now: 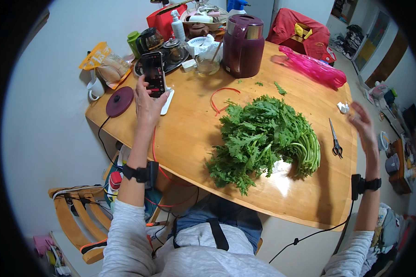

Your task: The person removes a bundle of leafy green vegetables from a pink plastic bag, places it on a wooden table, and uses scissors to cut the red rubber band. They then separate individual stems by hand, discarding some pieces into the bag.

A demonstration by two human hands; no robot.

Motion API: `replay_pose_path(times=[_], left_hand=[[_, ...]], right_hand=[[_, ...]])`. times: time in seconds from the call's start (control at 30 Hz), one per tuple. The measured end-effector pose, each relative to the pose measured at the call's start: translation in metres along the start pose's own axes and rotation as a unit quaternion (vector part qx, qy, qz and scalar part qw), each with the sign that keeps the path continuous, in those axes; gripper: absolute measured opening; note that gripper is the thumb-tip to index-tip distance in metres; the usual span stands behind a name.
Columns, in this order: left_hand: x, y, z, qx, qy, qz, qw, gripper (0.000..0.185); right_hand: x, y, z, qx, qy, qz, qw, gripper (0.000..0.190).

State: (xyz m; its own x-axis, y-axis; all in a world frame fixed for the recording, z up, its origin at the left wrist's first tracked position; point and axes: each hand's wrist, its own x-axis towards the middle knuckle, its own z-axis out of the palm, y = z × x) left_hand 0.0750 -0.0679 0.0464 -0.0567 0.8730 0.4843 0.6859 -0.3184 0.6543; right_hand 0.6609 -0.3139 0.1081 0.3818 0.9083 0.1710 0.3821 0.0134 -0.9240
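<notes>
My left hand (148, 103) is at the lower part of a smartphone (155, 71) with a lit screen, which leans on a white phone stand (167, 102). Thumb and fingers are spread on either side of the phone; whether they touch it is unclear. My right hand (362, 121), blurred, is raised by the table's right edge, near a small white crumpled piece (342, 107). I cannot see if it holds anything. Between my hands lies a bunch of leafy greens (263, 135), its cut stems (308, 152) towards the right. Scissors (335, 140) lie beside it.
On the wooden table (190, 152) are a red tie strip (213, 104), a purple electric kettle (243, 48), a pink plastic bag (315, 71), a glass cup (208, 64) and a kettle base (120, 101). Cables hang at the near edge. A wooden chair (78, 221) stands left.
</notes>
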Motion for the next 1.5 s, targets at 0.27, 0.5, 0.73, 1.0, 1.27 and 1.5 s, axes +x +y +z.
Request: replay_pose_path(times=[0.27,0.5,0.73,1.0,1.27,1.5], left_hand=[[0.019,-0.053,0.024,-0.032,-0.01,-0.092,0.995,0.129],[0.023,-0.036,0.033,0.086,-0.017,-0.111,0.99,0.117],[0.028,-0.056,0.02,0.199,0.005,-0.073,0.977,0.115],[-0.167,0.175,-0.045,-0.231,-0.499,0.311,0.775,0.055],[-0.169,0.133,0.0,0.021,-0.515,0.312,0.798,0.054],[-0.072,0.156,-0.028,-0.154,-0.573,-0.015,0.805,0.028]], right_hand=[[-0.018,0.016,0.062,-0.058,-0.019,-0.032,0.998,0.051],[-0.072,0.025,0.095,-0.009,-0.068,0.089,0.994,0.059],[-0.088,0.001,0.123,-0.069,-0.13,0.069,0.987,0.081],[-0.059,0.005,0.138,-0.172,-0.178,0.035,0.968,0.106],[-0.074,0.002,0.154,-0.202,-0.122,0.052,0.97,0.102],[-0.089,-0.015,0.14,-0.252,-0.166,0.059,0.952,0.114]])
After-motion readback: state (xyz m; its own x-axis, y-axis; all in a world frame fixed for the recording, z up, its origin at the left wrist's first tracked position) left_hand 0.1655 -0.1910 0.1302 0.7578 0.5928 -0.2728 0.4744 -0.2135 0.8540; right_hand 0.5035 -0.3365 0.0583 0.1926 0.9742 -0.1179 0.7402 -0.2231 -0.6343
